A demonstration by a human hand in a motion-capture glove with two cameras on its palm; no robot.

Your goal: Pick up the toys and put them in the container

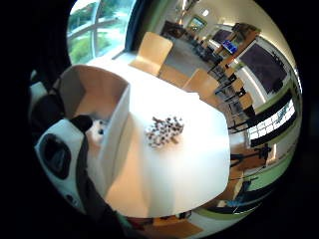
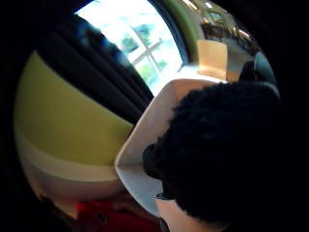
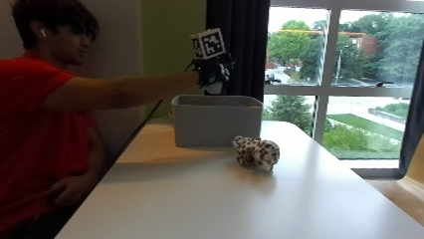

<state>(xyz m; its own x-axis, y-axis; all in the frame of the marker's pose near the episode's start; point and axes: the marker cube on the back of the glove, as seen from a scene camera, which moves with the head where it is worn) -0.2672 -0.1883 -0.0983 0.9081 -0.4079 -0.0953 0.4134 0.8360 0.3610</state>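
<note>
Your gloved hand (image 3: 212,74) hangs above the grey container (image 3: 217,121), its fingers' state impossible to tell; a spotted plush toy (image 3: 256,152) sits on the counter (image 3: 218,199) beside it.

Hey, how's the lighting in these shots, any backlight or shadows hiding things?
Outside view: bright window backlights the scene, the spotted plush toy casts a soft shadow on the table. Thumb side palm view: a dark fuzzy shape blocks much of the container.
</note>
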